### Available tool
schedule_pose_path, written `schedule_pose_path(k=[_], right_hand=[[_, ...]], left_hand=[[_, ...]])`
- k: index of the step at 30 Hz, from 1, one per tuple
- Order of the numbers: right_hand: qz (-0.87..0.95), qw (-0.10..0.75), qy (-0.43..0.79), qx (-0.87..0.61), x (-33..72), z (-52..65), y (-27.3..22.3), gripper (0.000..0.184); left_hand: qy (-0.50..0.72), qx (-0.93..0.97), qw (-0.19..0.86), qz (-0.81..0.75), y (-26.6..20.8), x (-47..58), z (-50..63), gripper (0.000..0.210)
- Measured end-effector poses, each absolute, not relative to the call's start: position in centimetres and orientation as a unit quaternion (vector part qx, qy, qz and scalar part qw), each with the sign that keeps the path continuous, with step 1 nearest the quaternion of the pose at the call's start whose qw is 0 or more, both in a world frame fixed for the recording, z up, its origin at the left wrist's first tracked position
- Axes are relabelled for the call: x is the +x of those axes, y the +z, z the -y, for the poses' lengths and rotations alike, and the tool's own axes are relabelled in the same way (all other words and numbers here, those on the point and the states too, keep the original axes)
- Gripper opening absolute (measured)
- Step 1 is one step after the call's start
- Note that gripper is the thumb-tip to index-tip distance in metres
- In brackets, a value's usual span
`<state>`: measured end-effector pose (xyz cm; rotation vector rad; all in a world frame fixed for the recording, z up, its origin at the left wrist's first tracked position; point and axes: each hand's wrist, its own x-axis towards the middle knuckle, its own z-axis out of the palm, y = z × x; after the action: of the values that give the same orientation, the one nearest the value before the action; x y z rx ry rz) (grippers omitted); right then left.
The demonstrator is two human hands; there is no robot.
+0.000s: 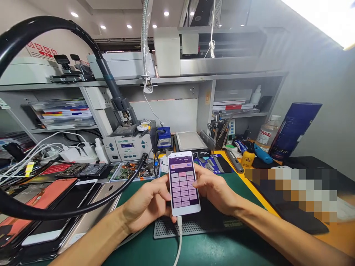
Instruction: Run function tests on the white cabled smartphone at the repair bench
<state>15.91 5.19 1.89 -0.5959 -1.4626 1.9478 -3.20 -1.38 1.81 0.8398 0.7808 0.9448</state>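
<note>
A white smartphone (184, 184) is held up in front of me, its screen lit with a grid of pale buttons on a dark background. My left hand (149, 203) grips it from the left side, thumb along the edge and fingers partly hidden behind. On the right edge, my right hand (212, 186) closes round the phone, with its thumb at the screen's border. A white charging cable (179, 236) is plugged into the phone's bottom and runs down toward me. Below the phone lies a dark pad with a perforated grey strip (172, 229), on a green mat (205, 249).
At left lie several phones and phone parts, such as a black phone (59, 210). A hot air station (127, 144) stands behind a tray of circuit boards (135, 170), with its black hose (83, 212) looping across. A yellow bottle (248, 158) and blue tube (263, 153) are at right.
</note>
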Motion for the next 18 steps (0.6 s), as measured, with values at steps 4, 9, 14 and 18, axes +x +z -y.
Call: schedule_pose_path(k=[4, 9, 14, 18], right_hand=[[0.548, 0.306, 0.748, -0.215, 15.99, -5.23, 1.9, 0.043], [0.551, 0.294, 0.755, -0.198, 16.06, -5.28, 2.0, 0.046], [0.552, 0.292, 0.752, -0.213, 16.06, -5.23, 1.75, 0.04], [0.554, 0.296, 0.744, -0.228, 15.99, -5.16, 1.66, 0.039]], left_hand=[[0.438, 0.368, 0.745, -0.343, 1.79, -3.37, 1.21, 0.061], [0.438, 0.358, 0.759, -0.322, 1.61, -3.75, 0.98, 0.061], [0.438, 0.362, 0.761, -0.313, 1.57, -3.92, 0.92, 0.057], [0.435, 0.371, 0.751, -0.33, 1.52, -3.72, 0.99, 0.053]])
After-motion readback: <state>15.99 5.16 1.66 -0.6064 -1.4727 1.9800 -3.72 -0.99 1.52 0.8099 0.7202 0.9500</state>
